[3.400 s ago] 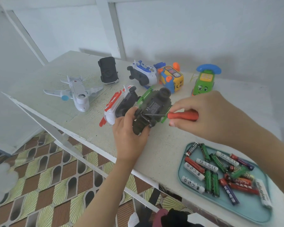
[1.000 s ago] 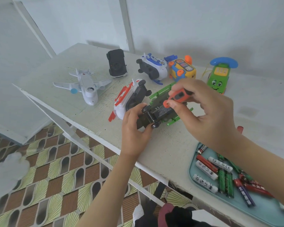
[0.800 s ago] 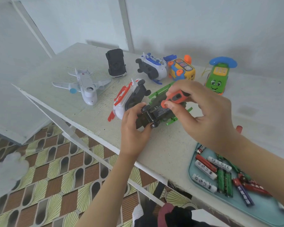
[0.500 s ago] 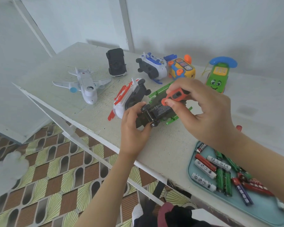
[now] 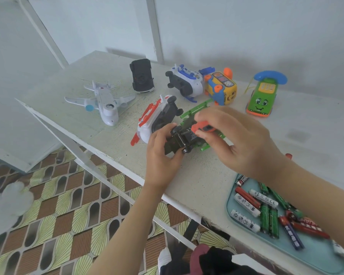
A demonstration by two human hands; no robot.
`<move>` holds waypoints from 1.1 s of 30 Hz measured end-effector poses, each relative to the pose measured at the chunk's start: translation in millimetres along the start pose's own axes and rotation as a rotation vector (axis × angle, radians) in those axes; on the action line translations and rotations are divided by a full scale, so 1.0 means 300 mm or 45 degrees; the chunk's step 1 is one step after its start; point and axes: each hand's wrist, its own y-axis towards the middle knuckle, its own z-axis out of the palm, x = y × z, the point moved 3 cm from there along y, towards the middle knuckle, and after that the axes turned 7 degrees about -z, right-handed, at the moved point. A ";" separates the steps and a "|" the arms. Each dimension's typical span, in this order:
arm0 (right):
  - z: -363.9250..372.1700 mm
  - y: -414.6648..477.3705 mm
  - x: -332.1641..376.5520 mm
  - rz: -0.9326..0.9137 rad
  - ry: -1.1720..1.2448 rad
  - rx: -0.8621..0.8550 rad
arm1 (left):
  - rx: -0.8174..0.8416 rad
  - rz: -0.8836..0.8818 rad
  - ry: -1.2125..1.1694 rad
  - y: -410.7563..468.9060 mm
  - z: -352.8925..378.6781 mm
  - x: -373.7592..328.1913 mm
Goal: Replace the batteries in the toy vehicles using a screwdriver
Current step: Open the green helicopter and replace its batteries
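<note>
Since a few seconds ago the screwdriver [image 5: 202, 127] has swung from lying sideways, handle out to the right, to standing steeply over the green-and-black toy vehicle [image 5: 184, 138], and the toy has come down from its raised tilt to lie underside up on the table [image 5: 207, 175]. Over the last half second little has shifted. The right hand [image 5: 240, 139] pinches the red handle between thumb and curled fingertips. The left hand [image 5: 163, 149] grips the toy's near end, thumb on top and fingers curled under it. The shaft and tip are hidden behind the right fingers, so the tip seems to be on the underside, though where exactly cannot be told.

A white-and-red toy [image 5: 157, 120] lies just beside the held one, touching or nearly so. Farther back are a white plane [image 5: 105, 102], a black car [image 5: 141, 76], a white-and-blue toy [image 5: 185, 82], a yellow-and-orange toy [image 5: 221, 88] and a green phone car [image 5: 263, 96]. At the near right a teal tray [image 5: 314, 253] holds loose batteries [image 5: 266, 213], partly covered by the right forearm.
</note>
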 end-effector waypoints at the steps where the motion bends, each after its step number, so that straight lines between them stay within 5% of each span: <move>1: 0.006 0.000 0.004 -0.039 0.019 0.015 | -0.012 0.004 0.003 0.000 -0.001 -0.004; 10: 0.005 0.057 0.018 0.057 -0.028 -0.246 | -0.021 -0.038 0.004 -0.002 0.003 0.007; 22: 0.006 0.079 -0.042 0.302 0.259 -0.153 | 0.022 0.002 0.055 -0.004 0.001 0.004; 33: -0.026 0.104 -0.072 0.406 0.190 -0.222 | 0.031 -0.014 0.035 -0.003 0.001 0.005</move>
